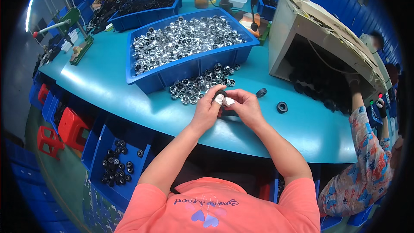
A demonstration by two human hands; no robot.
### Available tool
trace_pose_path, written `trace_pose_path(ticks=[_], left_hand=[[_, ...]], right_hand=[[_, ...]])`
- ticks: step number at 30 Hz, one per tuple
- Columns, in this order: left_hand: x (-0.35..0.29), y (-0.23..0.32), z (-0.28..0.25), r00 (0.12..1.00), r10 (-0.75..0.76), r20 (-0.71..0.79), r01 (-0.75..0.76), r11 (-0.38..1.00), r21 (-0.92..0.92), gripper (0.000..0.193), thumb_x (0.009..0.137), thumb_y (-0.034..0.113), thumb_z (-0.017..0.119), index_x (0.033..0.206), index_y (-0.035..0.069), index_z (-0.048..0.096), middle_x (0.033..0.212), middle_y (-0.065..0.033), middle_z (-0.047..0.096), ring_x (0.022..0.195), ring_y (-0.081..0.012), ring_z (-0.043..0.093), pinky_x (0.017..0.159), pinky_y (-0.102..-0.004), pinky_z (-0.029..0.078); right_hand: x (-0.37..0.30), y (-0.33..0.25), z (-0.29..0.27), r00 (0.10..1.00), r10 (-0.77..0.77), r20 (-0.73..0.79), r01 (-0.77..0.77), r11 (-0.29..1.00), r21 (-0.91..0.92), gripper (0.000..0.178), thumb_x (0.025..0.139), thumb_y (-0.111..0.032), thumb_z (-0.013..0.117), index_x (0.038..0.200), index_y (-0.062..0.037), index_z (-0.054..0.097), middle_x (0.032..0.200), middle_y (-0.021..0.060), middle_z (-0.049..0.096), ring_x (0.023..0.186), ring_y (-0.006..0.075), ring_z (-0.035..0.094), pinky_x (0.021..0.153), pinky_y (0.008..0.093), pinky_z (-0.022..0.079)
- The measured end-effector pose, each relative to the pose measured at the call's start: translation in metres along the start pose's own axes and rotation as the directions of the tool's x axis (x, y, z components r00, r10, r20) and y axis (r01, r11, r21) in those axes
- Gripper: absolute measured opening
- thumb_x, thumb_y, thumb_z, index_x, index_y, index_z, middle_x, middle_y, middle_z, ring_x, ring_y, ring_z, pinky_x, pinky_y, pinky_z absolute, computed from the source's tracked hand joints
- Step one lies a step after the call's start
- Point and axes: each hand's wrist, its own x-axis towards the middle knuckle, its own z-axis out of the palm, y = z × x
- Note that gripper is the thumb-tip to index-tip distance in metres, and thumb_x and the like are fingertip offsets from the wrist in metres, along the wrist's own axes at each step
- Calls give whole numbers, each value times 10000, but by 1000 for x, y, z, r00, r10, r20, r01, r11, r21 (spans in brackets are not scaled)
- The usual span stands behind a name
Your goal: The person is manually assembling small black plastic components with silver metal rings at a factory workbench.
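Observation:
Close to the table's front edge, my left hand (208, 107) and my right hand (246, 105) meet with fingers pressed round a small black tyre (221, 92). White tape wraps both thumbs. Whether a wheel hub sits inside the tyre is hidden by my fingers. Just beyond my hands lies a heap of loose chrome wheel hubs (185, 99), against a large blue bin (159, 80) full of similar hubs. Two loose black tyres lie right of my right hand: one tyre (261, 92) nearer, another tyre (282, 107) farther right.
At right, a large whitish box (280, 39) lies on its side with black tyres inside; a co-worker's arm (357, 97) reaches into it. A blue drawer (129, 190) with dark wheels is below left. A green hand press (71, 21) stands far left.

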Motion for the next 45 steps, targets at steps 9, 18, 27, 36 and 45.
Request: trace_pose_path(ticks=[9,18,27,36,45], left_hand=[[1,1,-2,1000,-23,-5,23,997,71,337,1035,73,527,1362,93,606,944,-14,665,679,-51,567,563,-220,504],[-1,8,1,976,-143,167,162,981,-106,619,946,16,628,1526,113,435,1089,-19,661,822,-62,604,563,-227,494],[-4,12,4,980,-111,168,120,992,-48,590,934,2,654,1485,107,472,1059,-13,648,843,-65,612,565,-213,498],[-6,20,3,988,-113,105,121,990,-75,468,893,-5,689,1329,110,563,985,23,638,756,-39,587,551,-228,484],[-91,55,-115,995,69,-73,-41,944,328,533,817,-9,753,1319,41,580,995,-38,622,832,-116,614,730,-266,530]], right_hand=[[-4,1,1,997,-78,-10,76,987,-141,273,956,-33,669,1222,17,703,1118,88,738,949,150,710,808,291,616],[6,0,-13,996,84,12,-85,985,149,305,929,-49,660,1221,31,689,1122,111,727,971,166,705,822,297,603],[7,3,-11,993,116,12,-117,985,124,264,944,-108,679,1163,40,671,1037,97,717,882,134,688,774,284,580],[7,-9,-22,985,-77,-153,46,979,-198,205,1001,-174,648,1101,-20,737,922,52,732,781,120,673,682,264,542],[3,-48,-102,897,-356,-261,11,610,-792,263,841,-246,783,1034,-67,776,915,122,705,919,268,675,831,409,537]])
